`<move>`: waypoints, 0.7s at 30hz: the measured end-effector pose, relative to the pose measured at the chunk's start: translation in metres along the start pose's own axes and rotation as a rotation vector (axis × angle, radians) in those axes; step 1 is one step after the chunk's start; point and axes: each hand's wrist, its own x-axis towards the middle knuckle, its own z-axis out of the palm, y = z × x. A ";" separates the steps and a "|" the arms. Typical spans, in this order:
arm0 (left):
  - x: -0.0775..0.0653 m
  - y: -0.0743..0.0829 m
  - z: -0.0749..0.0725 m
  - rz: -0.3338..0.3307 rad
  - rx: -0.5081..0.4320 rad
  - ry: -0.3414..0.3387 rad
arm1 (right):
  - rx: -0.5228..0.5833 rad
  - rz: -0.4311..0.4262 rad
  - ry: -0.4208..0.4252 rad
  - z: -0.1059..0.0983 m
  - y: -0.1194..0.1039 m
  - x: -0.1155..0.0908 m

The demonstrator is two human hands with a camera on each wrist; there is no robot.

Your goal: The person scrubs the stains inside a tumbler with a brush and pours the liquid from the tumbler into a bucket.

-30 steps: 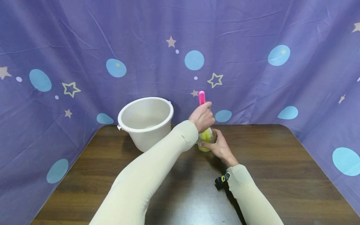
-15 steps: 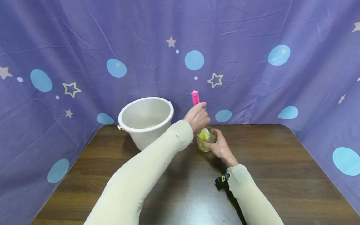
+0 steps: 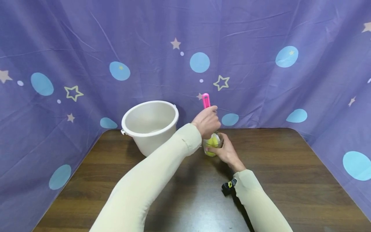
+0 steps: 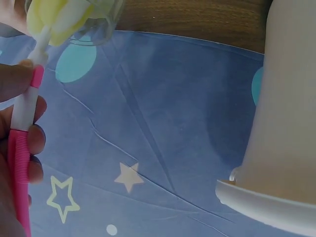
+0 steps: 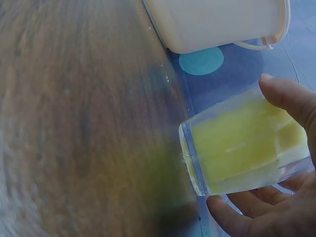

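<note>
In the head view my left hand [image 3: 207, 122] grips a cup brush, whose pink handle end [image 3: 206, 100] sticks up above the fist. Its pink-and-white handle [image 4: 22, 118] lies between thumb and curled fingers in the left wrist view. A yellow and white sponge head [image 4: 54, 17] is inside a clear drinking glass [image 5: 190, 158]. My right hand [image 3: 229, 154] holds that glass low over the table, thumb on one side and fingers on the other. Through the glass wall the right wrist view shows the yellow sponge filling much of the inside.
A large white bucket [image 3: 155, 145] stands on the table left of the glass, its mouth facing up. The brown wooden table [image 3: 275, 174] backs onto a purple patterned cloth [image 3: 246, 42]. A small black device [image 3: 228, 187] is on the right wrist.
My left hand and the brush swung left, then back right, with the sponge turning inside the glass. The right hand and the glass stay in place, as does the bucket.
</note>
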 end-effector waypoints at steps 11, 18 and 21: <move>0.001 0.003 0.005 -0.038 0.052 0.074 | -0.013 -0.006 -0.002 0.000 -0.003 0.000; 0.002 0.001 0.011 -0.098 0.081 0.015 | -0.007 0.004 -0.003 0.000 -0.003 0.000; 0.002 0.000 0.013 -0.102 0.063 -0.010 | -0.007 0.005 -0.001 0.000 -0.002 0.001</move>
